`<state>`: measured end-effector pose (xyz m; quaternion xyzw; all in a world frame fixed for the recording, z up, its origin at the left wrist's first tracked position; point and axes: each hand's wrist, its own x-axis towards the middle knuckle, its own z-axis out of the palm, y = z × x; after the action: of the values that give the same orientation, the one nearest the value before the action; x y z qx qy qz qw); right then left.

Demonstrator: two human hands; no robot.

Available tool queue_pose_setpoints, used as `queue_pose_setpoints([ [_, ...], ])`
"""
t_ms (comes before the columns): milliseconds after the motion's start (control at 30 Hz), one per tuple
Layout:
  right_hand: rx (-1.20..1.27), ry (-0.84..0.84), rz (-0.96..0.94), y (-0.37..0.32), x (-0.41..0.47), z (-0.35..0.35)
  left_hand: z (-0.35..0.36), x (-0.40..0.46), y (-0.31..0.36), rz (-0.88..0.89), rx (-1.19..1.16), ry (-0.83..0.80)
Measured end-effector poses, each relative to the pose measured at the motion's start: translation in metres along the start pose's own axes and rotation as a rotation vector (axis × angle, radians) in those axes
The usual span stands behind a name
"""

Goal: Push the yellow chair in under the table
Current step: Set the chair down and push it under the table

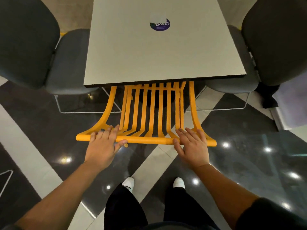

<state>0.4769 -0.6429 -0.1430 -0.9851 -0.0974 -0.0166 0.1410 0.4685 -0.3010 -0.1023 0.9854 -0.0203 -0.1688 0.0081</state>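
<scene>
The yellow chair (149, 113) has a slatted back and a round top rail. Its seat is hidden under the near edge of the white table (132, 63); only the back and the two curved side pieces stick out. My left hand (103, 145) lies on the left part of the top rail, fingers over it and thumb under. My right hand (192, 145) grips the right part of the rail the same way. Both arms reach forward from the bottom of the view.
Two dark grey upholstered chairs (49, 63) (259, 55) with thin wire legs stand at the table's left and right sides. A round purple sticker (160, 24) sits on the tabletop. My white shoes (128, 182) stand on the glossy striped floor behind the chair.
</scene>
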Motion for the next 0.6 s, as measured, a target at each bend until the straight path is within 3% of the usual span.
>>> queue_pose_setpoints([
  [300,0.006,-0.111,-0.048,0.063,0.000,-0.022,0.007,-0.017,0.073,-0.087,-0.040,0.027],
  [600,0.010,-0.073,-0.037,0.074,-0.003,-0.024,0.012,-0.021,0.091,-0.122,-0.063,0.035],
])
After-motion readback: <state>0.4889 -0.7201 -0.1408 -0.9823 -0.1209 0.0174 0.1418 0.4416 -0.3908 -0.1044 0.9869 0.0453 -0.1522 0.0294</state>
